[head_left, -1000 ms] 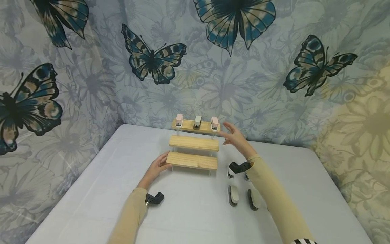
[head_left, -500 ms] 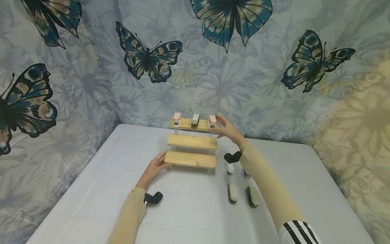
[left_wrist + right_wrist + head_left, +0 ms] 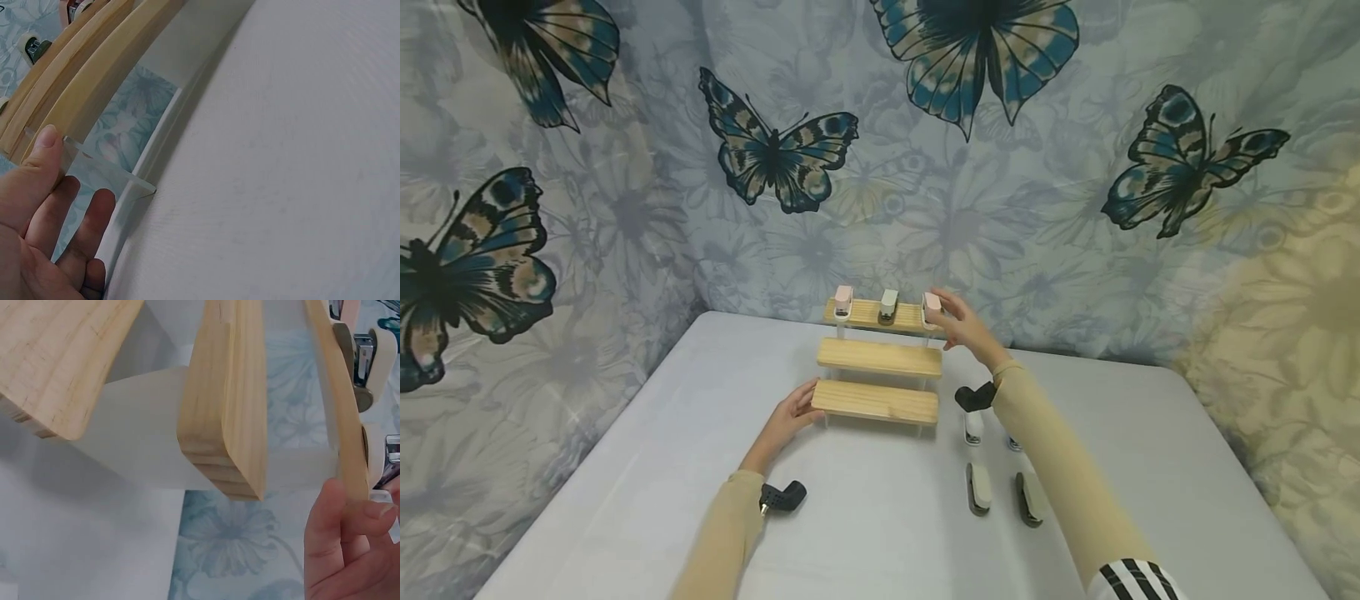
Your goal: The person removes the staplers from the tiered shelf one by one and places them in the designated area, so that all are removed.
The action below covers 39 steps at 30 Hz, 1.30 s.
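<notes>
— Where is the wooden rack?

— The three-step wooden rack (image 3: 878, 360) stands at the back of the counter (image 3: 625, 467), close to the butterfly wall.

— What do the hands do?

— The left hand (image 3: 790, 414) rests against the left end of the lowest step, thumb on the clear side panel (image 3: 103, 169), fingers (image 3: 94, 219) loosely straight. The right hand (image 3: 958, 325) is at the right end of the top step, by the pink stapler (image 3: 931, 307). Its thumb presses the step's edge; whether the fingers pinch the stapler, I cannot tell.

— Anything cut off?

— The right forearm covers part of the staplers (image 3: 977, 487) lying on the counter. Two more staplers on the top step look too small for detail.
</notes>
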{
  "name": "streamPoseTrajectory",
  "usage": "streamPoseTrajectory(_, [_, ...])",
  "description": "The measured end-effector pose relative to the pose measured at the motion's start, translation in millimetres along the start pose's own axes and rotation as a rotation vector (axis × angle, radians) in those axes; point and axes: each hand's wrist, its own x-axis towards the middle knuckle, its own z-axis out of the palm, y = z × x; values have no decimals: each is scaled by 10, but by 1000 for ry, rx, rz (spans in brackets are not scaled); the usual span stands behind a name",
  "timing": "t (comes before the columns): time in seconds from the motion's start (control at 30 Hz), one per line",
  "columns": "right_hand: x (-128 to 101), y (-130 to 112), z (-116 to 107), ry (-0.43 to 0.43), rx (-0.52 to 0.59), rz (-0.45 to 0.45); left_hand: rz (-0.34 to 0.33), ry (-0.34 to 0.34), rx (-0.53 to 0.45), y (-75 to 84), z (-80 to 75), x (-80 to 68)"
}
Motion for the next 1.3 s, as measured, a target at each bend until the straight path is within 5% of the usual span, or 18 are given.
streamPoseTrajectory(0.1, [198, 435, -123, 2, 44, -49, 21, -16, -16, 3, 16, 8])
streamPoseTrajectory(0.23, [323, 682, -189, -20, 108, -87, 18, -18, -14, 5, 5, 3])
streamPoseTrajectory(0.47, [7, 23, -26, 29, 12, -28, 7, -17, 0, 16, -13, 4])
streamPoseTrajectory(0.7, [586, 1141, -393, 39, 17, 6, 29, -15, 5, 13, -23, 13])
streamPoseTrajectory(0.87, [610, 1420, -459, 33, 37, 3, 15, -26, -20, -6, -2, -3])
streamPoseTrajectory(1.07, [325, 1182, -422, -2, 115, -2, 19, -12, -7, -6, -2, -10])
streamPoseTrajectory(1.3, [290, 1558, -456, 108, 143, -75, 43, -31, -10, -10, -8, 11])
